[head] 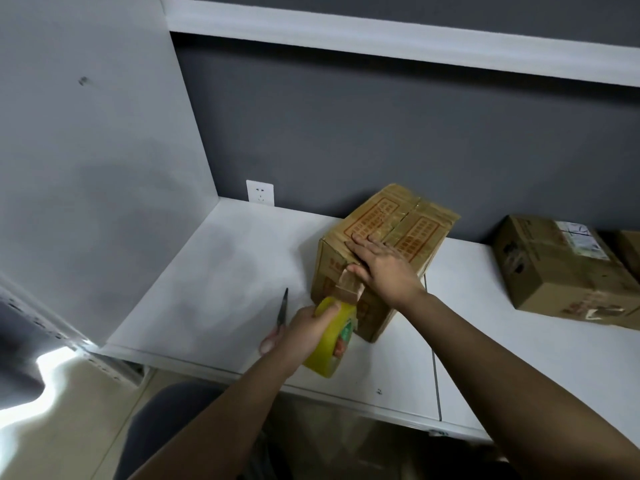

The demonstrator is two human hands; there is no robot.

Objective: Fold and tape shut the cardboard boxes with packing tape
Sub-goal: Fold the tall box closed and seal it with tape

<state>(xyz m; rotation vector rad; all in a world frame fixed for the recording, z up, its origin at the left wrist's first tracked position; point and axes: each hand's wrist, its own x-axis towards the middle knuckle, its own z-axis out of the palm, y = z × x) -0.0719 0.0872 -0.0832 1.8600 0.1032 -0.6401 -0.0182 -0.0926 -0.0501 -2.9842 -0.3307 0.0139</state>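
Note:
A brown cardboard box (405, 220) with red printing stands on the white desk (214, 271), its top flaps closed. My right hand (379, 259) lies flat on the near top edge, pressing a strip of tape down. My left hand (301, 327) grips a yellow roll of packing tape (337, 344) just below the box's near corner. A stretch of brown tape (349, 287) runs from the roll up to the box edge. A pair of scissors (282, 311) pokes out from behind my left hand; whether that hand holds them I cannot tell.
A second taped cardboard box (561, 268) sits on the desk at the right, with another box edge beyond it. A white side panel (86, 168) closes the left. A wall socket (259, 192) is on the grey back wall. A shelf (381, 39) runs overhead.

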